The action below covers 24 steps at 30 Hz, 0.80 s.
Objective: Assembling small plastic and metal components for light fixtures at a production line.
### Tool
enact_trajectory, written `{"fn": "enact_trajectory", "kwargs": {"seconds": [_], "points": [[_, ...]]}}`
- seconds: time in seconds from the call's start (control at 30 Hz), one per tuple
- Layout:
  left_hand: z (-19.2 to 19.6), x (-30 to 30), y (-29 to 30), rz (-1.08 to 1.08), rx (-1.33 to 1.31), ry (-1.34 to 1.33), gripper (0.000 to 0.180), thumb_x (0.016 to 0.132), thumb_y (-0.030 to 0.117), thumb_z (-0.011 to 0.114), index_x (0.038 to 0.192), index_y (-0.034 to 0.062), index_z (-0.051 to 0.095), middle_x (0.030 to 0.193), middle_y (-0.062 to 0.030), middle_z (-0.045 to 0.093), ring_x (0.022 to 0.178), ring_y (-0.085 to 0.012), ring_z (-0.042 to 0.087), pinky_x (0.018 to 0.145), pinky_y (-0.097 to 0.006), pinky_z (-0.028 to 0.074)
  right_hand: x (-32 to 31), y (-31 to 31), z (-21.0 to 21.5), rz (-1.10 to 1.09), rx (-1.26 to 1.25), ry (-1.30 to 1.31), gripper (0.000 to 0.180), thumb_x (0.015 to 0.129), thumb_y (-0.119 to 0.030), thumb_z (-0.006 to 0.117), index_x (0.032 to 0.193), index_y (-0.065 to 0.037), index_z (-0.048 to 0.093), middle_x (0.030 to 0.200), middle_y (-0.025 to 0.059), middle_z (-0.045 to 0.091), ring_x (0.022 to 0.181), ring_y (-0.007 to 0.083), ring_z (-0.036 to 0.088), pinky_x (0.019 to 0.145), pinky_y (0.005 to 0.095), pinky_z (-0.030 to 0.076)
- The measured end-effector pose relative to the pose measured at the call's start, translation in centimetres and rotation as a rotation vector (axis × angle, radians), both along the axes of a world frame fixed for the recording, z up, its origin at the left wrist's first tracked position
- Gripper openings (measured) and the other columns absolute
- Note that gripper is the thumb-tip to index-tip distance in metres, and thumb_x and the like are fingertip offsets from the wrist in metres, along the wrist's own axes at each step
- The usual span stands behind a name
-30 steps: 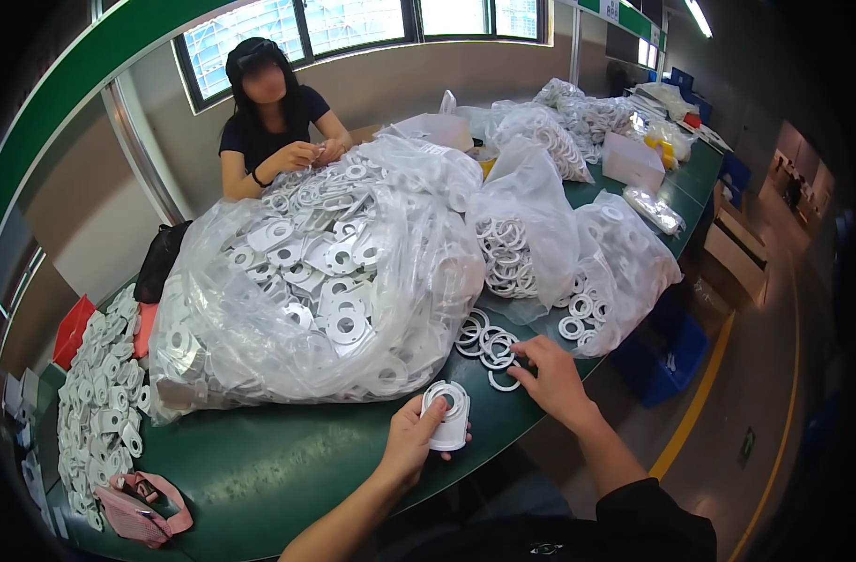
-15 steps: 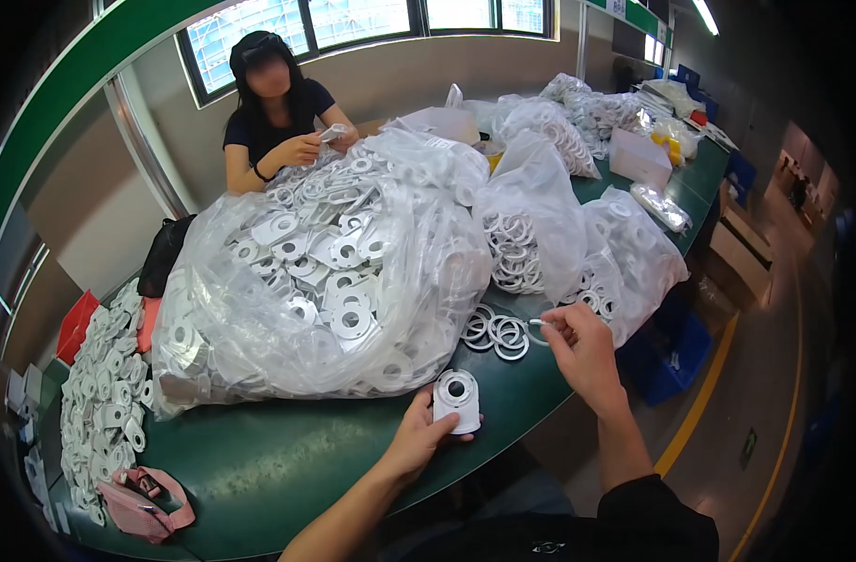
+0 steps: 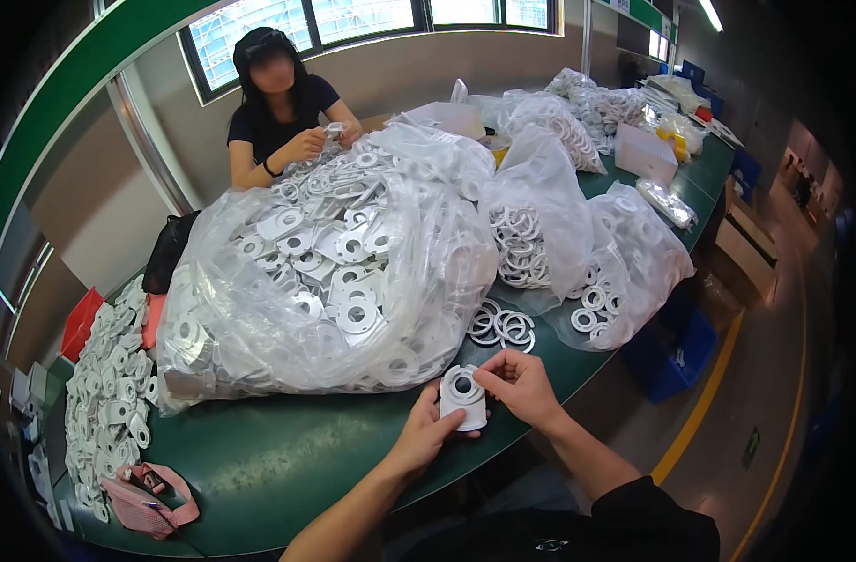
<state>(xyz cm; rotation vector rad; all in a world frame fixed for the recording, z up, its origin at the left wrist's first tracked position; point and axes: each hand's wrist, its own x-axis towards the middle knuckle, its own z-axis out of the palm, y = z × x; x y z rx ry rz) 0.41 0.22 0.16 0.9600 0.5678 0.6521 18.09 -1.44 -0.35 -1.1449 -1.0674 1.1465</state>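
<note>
My left hand (image 3: 428, 433) is curled around the white plastic piece (image 3: 463, 397) from below and from its left, holding it just above the near edge of the green desk (image 3: 278, 468). My right hand (image 3: 521, 384) meets it from the other side, fingertips pinched at the top right of the piece beside its round opening. Whether I have a ring between those fingertips I cannot tell; my fingers cover that spot. The underside of the piece is hidden in my left palm.

Just beyond my hands lies a small cluster of loose white rings (image 3: 503, 326) on the desk. Behind them the big clear bag of white plates (image 3: 334, 272) fills the middle of the desk and blocks what lies beyond it. To its right a smaller bag of rings (image 3: 531, 239) leans against another bag (image 3: 634, 262) that hangs over the desk's far edge, above a blue crate (image 3: 676, 351) on the floor.

At my far left, loose white plates (image 3: 104, 375) are piled along the desk, their end lost at the dark rim, with a pink pouch (image 3: 151, 496) near them. Across the desk a person in a black top (image 3: 282, 112) handles a small white part, hands partly hidden by the big bag.
</note>
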Motion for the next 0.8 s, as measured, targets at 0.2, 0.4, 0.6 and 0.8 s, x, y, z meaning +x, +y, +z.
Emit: {"fn": "enact_trajectory", "kwargs": {"seconds": [0.2, 0.4, 0.6, 0.8], "points": [[-0.2, 0.1, 0.2, 0.004, -0.028, -0.007, 0.047, 0.089, 0.006, 0.051, 0.129, 0.0027, 0.028, 0.113, -0.0155, 0.055, 0.097, -0.0270, 0.062, 0.069, -0.030, 0.054, 0.2, 0.1, -0.7, -0.009, 0.020, -0.052, 0.013, 0.080, -0.008, 0.068, 0.081, 0.001, 0.059, 0.074, 0.0039, 0.063, 0.064, 0.0053, 0.058, 0.057, 0.0179, 0.046], [-0.3, 0.0, -0.2, 0.053, 0.082, 0.102, 0.040, 0.089, 0.010, 0.052, 0.124, 0.0042, 0.034, 0.106, -0.0124, 0.059, 0.089, -0.0225, 0.064, 0.055, -0.024, 0.051, 0.2, -0.7, 0.1, 0.056, 0.017, -0.090, 0.013, 0.079, -0.005, 0.068, 0.086, -0.001, 0.057, 0.077, 0.0017, 0.060, 0.068, 0.0049, 0.056, 0.061, 0.0177, 0.046], [-1.0, 0.2, -0.5, 0.066, 0.382, 0.246, 0.034, 0.086, 0.010, 0.055, 0.118, 0.0037, 0.044, 0.099, -0.0097, 0.061, 0.087, -0.0190, 0.063, 0.065, -0.027, 0.050, 0.0, -0.5, 0.6, 0.088, 0.128, -0.110, 0.017, 0.082, -0.009, 0.065, 0.096, -0.001, 0.061, 0.077, -0.0023, 0.053, 0.066, 0.0031, 0.049, 0.059, 0.0174, 0.042], [1.2, -0.2, -0.6, 0.088, 0.670, 0.430, 0.027, 0.085, 0.015, 0.059, 0.108, 0.0031, 0.053, 0.087, -0.0133, 0.064, 0.077, -0.0219, 0.063, 0.069, -0.031, 0.048, 2.1, -0.2, 1.6, 0.359, -0.048, -0.149, 0.008, 0.085, -0.006, 0.060, 0.089, 0.000, 0.064, 0.081, 0.0018, 0.060, 0.074, 0.0056, 0.055, 0.065, 0.0197, 0.044]]}}
